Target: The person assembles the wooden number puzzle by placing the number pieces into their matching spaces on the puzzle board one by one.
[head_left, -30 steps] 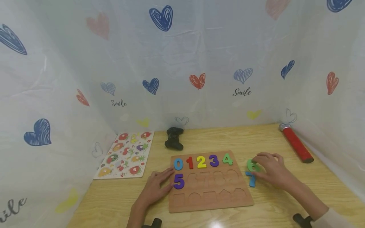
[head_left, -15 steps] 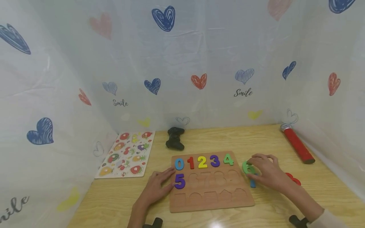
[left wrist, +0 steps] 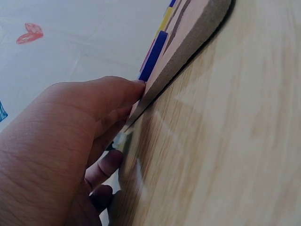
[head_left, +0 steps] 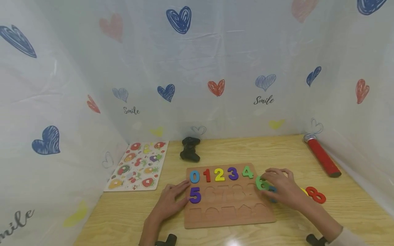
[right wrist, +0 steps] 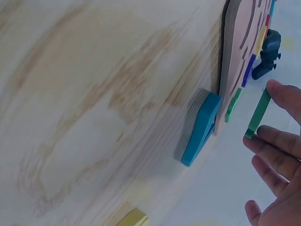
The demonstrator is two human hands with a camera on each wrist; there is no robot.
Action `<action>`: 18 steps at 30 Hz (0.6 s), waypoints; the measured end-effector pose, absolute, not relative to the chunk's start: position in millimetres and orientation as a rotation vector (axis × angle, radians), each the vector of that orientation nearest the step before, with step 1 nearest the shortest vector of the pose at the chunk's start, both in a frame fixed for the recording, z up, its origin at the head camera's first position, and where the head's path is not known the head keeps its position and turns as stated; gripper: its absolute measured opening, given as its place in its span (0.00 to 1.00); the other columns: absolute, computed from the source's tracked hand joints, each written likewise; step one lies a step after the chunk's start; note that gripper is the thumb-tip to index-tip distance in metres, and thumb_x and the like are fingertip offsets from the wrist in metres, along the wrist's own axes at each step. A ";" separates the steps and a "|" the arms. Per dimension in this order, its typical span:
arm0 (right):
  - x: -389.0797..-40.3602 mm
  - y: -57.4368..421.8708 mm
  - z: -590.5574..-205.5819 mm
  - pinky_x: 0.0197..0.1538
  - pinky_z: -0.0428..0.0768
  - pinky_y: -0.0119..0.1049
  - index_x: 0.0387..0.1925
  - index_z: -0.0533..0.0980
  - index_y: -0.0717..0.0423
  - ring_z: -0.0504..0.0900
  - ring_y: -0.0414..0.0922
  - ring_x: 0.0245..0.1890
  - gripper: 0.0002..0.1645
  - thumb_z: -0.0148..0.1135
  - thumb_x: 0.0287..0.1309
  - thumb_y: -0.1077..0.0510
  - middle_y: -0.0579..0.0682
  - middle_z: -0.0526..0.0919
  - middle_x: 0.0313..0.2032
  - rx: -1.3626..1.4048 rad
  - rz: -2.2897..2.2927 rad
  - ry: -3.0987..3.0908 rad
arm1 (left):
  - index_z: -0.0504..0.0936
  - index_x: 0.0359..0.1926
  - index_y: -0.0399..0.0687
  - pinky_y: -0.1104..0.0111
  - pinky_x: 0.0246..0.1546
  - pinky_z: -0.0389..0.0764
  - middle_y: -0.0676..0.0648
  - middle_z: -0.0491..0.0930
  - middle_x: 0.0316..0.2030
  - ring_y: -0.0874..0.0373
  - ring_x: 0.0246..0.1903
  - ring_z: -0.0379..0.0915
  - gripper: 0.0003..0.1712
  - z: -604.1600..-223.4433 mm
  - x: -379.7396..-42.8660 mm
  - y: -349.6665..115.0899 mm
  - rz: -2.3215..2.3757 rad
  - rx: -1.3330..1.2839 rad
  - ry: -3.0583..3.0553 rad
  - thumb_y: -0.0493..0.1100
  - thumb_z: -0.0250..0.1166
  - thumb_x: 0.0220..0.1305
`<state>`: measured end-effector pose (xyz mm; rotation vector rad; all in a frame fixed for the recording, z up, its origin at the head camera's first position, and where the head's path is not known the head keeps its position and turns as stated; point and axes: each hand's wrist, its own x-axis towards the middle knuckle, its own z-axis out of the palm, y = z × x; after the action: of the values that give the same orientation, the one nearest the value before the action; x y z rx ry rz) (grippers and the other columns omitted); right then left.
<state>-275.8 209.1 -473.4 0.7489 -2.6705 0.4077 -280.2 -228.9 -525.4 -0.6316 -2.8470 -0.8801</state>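
Right hand (head_left: pixel 283 187) pinches the green 6 (right wrist: pixel 258 113) over the right edge of the board (head_left: pixel 231 222); left hand (head_left: pixel 170 199), fingers loosely extended, rests at the board's left edge by the purple 5 (head_left: pixel 195 193). I'd hold the 6 level by its sides and line up its outline with the recess beside the 5 before pressing. Vs a second ago: 6 has come in from off-board right; red 8 (head_left: pixel 316 195), out of sight then, now shows toward the right edge of the surface (head_left: pixel 246 150).

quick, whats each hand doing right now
Left hand: open, touching the edge of the wooden board.
Right hand: closed, holding the green 6.
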 end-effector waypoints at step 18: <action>-274.8 187.9 -476.8 0.58 0.54 0.63 0.48 0.83 0.54 0.73 0.56 0.58 0.28 0.79 0.47 0.46 0.51 0.85 0.49 0.757 0.436 -2.713 | 0.76 0.68 0.57 0.57 0.48 0.67 0.58 0.69 0.69 0.60 0.47 0.63 0.31 -528.8 -282.0 -230.2 -0.873 -0.638 -2.837 0.60 0.61 0.68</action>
<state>-274.8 187.9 -476.8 0.7567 -2.7128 0.4357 -282.0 -230.2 -528.8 -0.6380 -2.8369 -0.8730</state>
